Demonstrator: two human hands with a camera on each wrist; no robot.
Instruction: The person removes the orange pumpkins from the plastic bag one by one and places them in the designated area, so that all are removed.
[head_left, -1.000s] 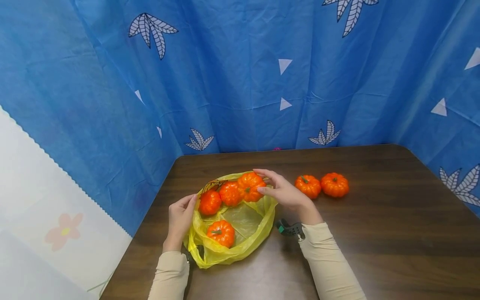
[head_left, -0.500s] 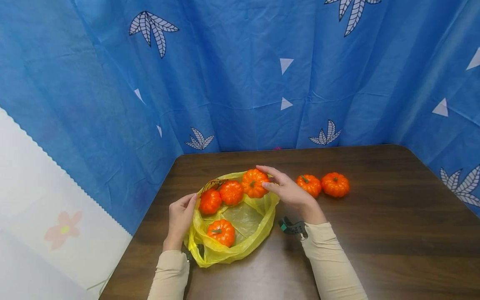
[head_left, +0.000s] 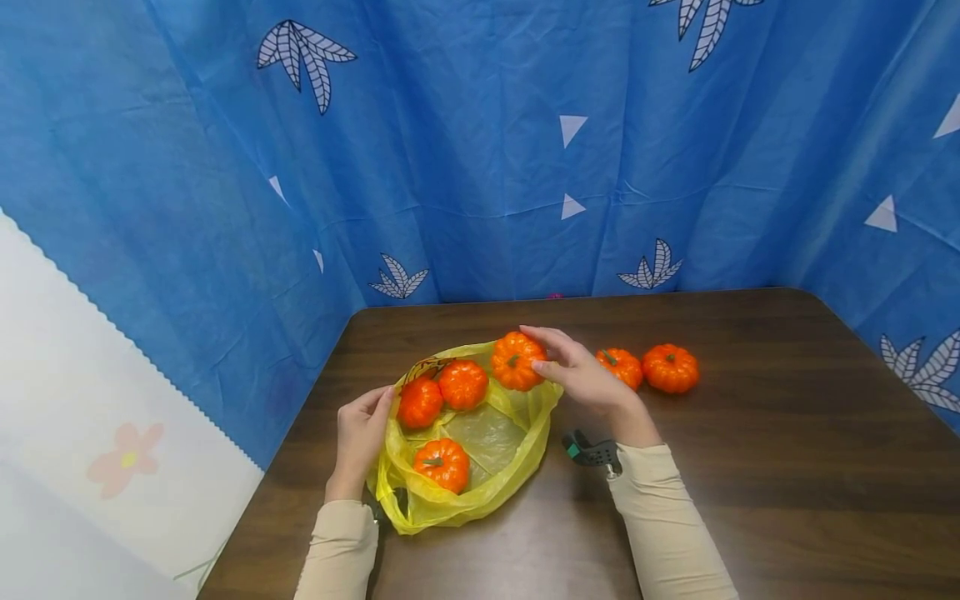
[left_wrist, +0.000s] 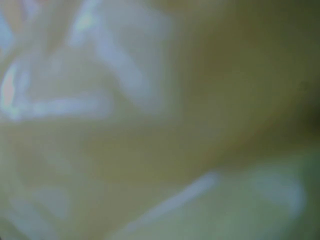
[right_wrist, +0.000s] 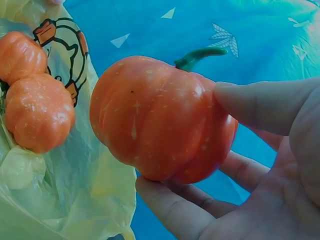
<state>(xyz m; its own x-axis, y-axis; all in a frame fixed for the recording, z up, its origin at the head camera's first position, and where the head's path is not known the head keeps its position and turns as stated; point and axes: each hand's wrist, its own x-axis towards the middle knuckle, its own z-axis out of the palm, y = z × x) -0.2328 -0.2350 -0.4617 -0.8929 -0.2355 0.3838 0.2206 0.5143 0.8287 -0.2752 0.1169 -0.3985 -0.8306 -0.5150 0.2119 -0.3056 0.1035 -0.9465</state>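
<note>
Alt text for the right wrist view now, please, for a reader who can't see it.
A person's right grip holds, between thumb and fingers, an orange pumpkin with a curved green stem. At left, two more pumpkins sit in a yellow plastic bag; behind is a blue patterned curtain.

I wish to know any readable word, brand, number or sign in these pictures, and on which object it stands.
No readable word, brand or number.
Yellow bag: a printed drawing in black and orange; I make out no letters.
Blue curtain: leaf and triangle patterns, no lettering.
Pumpkin in the right hand: no visible label.
Left wrist view: too blurred to read.
</note>
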